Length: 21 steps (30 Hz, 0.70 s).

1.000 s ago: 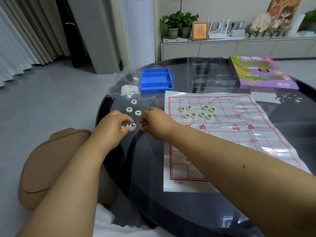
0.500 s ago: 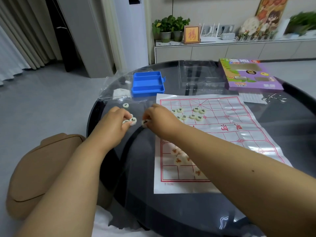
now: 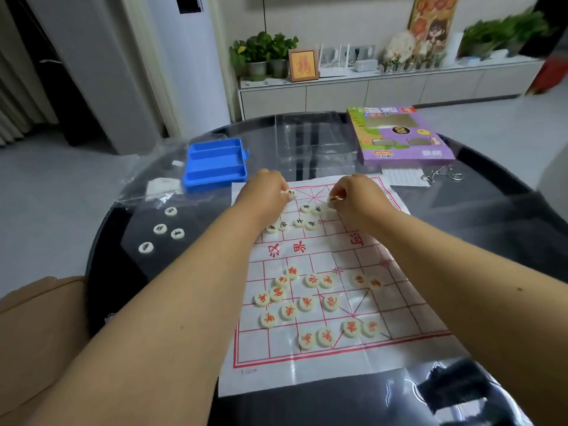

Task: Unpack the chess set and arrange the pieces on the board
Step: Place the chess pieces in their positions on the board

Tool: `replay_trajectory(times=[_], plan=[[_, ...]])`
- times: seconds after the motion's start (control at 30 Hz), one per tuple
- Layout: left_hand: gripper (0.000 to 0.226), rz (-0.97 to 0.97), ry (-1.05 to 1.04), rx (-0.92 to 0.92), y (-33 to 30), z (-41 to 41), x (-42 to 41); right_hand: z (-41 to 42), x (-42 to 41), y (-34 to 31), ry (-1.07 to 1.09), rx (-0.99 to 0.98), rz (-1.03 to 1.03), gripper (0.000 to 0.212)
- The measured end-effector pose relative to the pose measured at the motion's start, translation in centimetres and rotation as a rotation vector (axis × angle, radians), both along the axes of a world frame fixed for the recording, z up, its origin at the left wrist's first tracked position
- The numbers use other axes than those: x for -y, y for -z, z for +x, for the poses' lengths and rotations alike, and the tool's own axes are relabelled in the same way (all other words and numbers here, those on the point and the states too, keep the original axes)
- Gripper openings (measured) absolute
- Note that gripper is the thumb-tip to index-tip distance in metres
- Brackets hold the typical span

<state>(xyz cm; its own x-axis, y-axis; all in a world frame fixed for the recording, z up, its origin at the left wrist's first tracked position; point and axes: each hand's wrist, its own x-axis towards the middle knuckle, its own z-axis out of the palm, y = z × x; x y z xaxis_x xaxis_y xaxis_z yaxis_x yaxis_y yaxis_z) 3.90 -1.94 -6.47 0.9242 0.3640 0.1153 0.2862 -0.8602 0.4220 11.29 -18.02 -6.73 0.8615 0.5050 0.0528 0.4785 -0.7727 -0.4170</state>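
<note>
Step in hand: ferrying the black-lettered pieces onto the far half of the board (image 3: 310,256). Both hands are over the board's far rows, upper centre of frame.

Left hand (image 3: 264,195): fingers curled down, a white piece (image 3: 289,192) showing at the fingertips, touching or just above the paper. Looks like a pinch on it, mid-placement.

Right hand (image 3: 358,199): fingers curled, pinching something small at the tips; blurred there, but I judge it a piece too. A finger ring glints at that spot.

Where the pieces are:
- Black cluster (image 3: 302,221) lies loose just below the hands, on the far half, not on intersections.
- Red cluster (image 3: 310,302) is heaped on the near half, lower centre, also unsorted.
- Four black strays (image 3: 161,230) lie on the bare counter (image 3: 129,272) at centre left, well apart from the board.
- Blue tray (image 3: 215,164) sits just beyond the board's upper left corner and looks empty, so unpacking seems done.

Progress, my read: gathering nearly finished, arranging barely started.

Next move calls for:
- Setting both held pieces down, then another trip left for the four strays.
- After that, reading each character and seating each piece on its proper intersection, back row first.
- Light touch: the board is thin creased paper on glossy glass, so it likely slides or lifts if dragged.
</note>
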Motion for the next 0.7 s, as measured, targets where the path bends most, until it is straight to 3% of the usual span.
replay_trajectory(times=[0.4, 0.7], plan=[[0.031, 0.064, -0.042, 0.006, 0.7, 0.3, -0.8, 0.8, -0.1, -0.3, 0.010, 0.037, 0.017, 0.035], [0.025, 0.170, -0.197, 0.139, 0.0, -8.9, -8.7, -5.0, -7.1, -1.0, -0.244, 0.113, 0.088, 0.031]])
